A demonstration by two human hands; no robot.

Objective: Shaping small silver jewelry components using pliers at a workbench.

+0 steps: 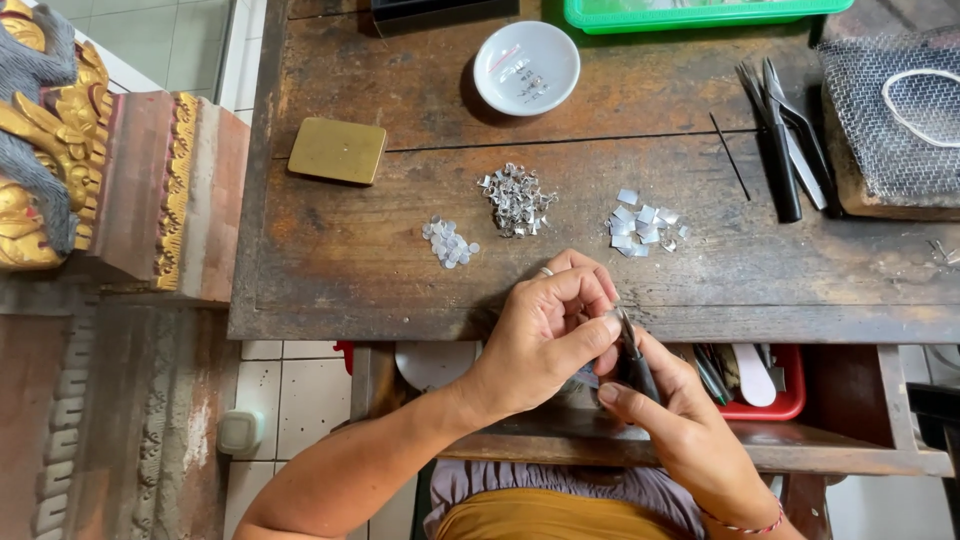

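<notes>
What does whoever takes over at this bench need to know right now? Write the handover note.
Left hand: fingertips pinch a tiny metal piece, too small to make out.
Right hand: holds dark pliers, tips at that piece.
On the wooden table: pile of round silver discs, heap of bent silver pieces, pile of flat silver rectangles.
White bowl holds a few bits; spare pliers lie at right.
Done: the bent heap, seemingly. Left: probably the flat pieces.
</notes>
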